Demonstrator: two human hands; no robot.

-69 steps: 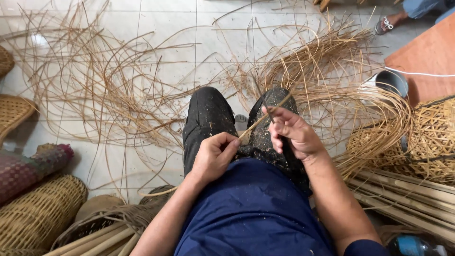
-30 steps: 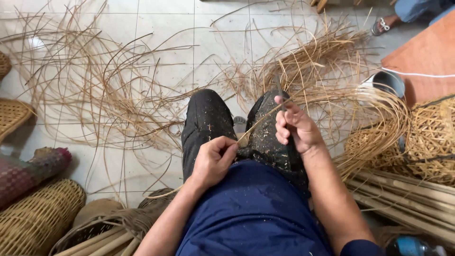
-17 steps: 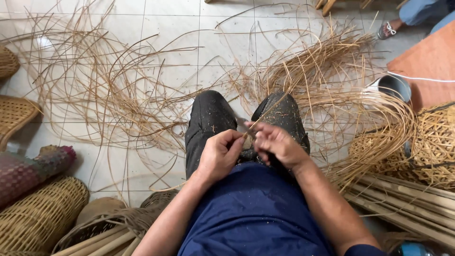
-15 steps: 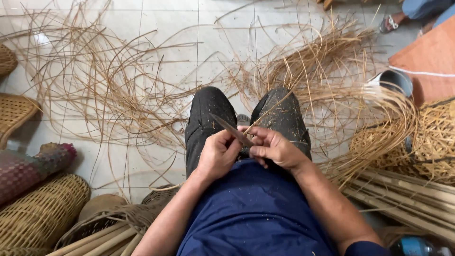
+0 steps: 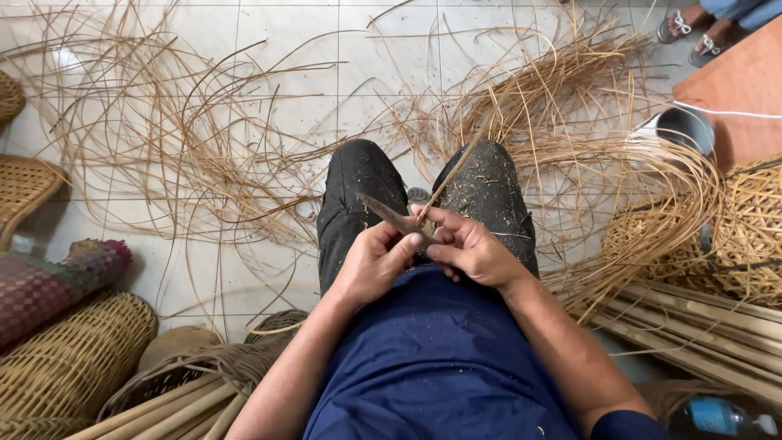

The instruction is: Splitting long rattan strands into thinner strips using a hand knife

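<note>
Over the lap, the left hand (image 5: 376, 262) is clamped on a dark knife blade (image 5: 389, 215) and the right hand (image 5: 471, 251) pinches the cane strip (image 5: 453, 173) against it; shaving evenly calls for steady, shallow pressure.

The left hand (image 5: 376, 261) grips a knife (image 5: 393, 217), its dull blade pointing up and away over the left knee. The right hand (image 5: 471, 248) pinches a thin cane strip (image 5: 453, 173) just beside the blade; the strip runs up across the right knee toward the floor. Both hands meet above the dark, dust-flecked trousers (image 5: 358, 183). Loose cane strands (image 5: 187, 138) sprawl over the tiled floor (image 5: 277, 41) (a thicker heap lies at upper right). Woven baskets (image 5: 69, 367) sit at lower left.
</note>
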